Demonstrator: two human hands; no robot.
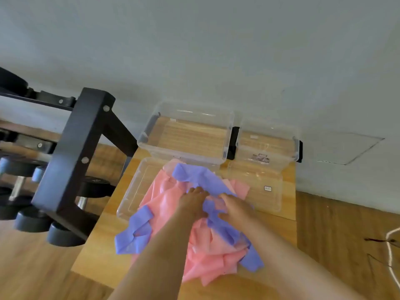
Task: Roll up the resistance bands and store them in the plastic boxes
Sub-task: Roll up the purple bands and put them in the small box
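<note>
Black dumbbell rack point(71, 161) at left. Wooden bench point(101, 252) beside it. Pink band point(207, 256) and purple band point(194, 174) heaped unrolled, partly over clear lid point(132, 195), before open larger plastic box point(184, 153) and smaller plastic box point(244, 152). Left hand point(192, 200) fingers bent onto heap, grip unclear; right hand point(237, 207) pinching purple band.

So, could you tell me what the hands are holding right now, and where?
The right hand appears to pinch the purple band at a fold between the two hands; the left hand lies on it, grip unclear.
</note>
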